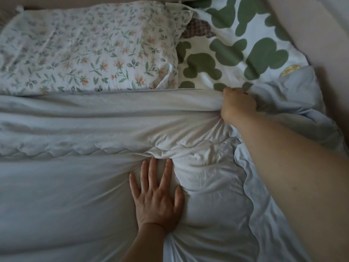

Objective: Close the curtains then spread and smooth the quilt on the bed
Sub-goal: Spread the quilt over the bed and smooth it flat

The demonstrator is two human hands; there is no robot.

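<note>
The dim bed was mostly covered by the pale quilt (75,195), yet bunched folds remained below the green-spotted pillow (245,44), where the right hand (238,105) was clenched on the quilt's top edge and the left hand (156,195) pressed flat, fingers spread; curtains unseen.

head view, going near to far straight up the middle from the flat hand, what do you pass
left hand pressed flat on the quilt → scalloped quilt fold → quilt's top edge → floral pillow, with the green-blotch pillow beside it to the right
</note>
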